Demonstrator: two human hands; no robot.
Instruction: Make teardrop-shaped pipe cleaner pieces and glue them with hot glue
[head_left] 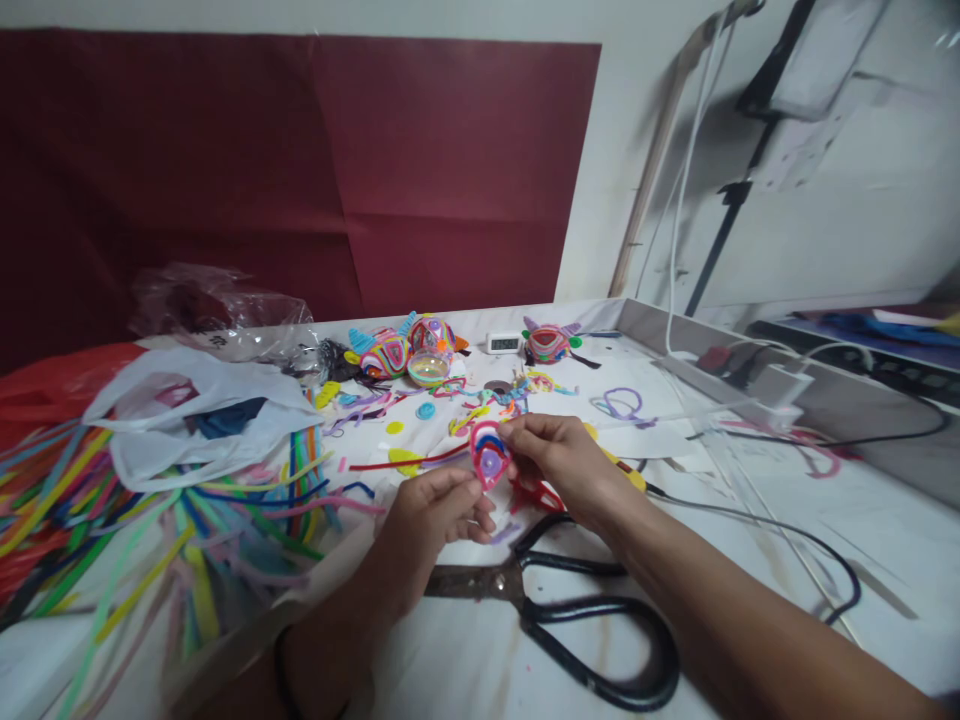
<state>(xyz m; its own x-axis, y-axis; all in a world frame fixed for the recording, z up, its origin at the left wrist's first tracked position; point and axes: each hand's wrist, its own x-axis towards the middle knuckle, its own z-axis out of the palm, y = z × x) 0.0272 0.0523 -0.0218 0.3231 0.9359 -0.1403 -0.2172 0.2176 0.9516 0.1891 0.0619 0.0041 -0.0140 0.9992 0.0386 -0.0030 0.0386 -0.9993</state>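
Between both hands, above the tabletop, is a small teardrop-shaped piece (489, 462) of coiled pipe cleaner in pink, white, blue and red with a purple centre. My left hand (439, 505) pinches its lower left edge with thumb and forefinger. From the upper right, my right hand (551, 452) grips the same piece. A dark red pipe cleaner (405, 458) stretches out to the left behind my left hand. Below the hands lie large black-handled scissors (510, 582), their blades partly covered by my left forearm. A bent red piece (538, 495) shows under my right hand.
Loose coloured pipe cleaners (187, 540) and a white plastic bag (202, 400) fill the left side. Finished colourful ornaments (386, 352), a small digital clock (503, 343) and scraps stand at the back. A black cable (750, 518) and a power strip (772, 395) lie right.
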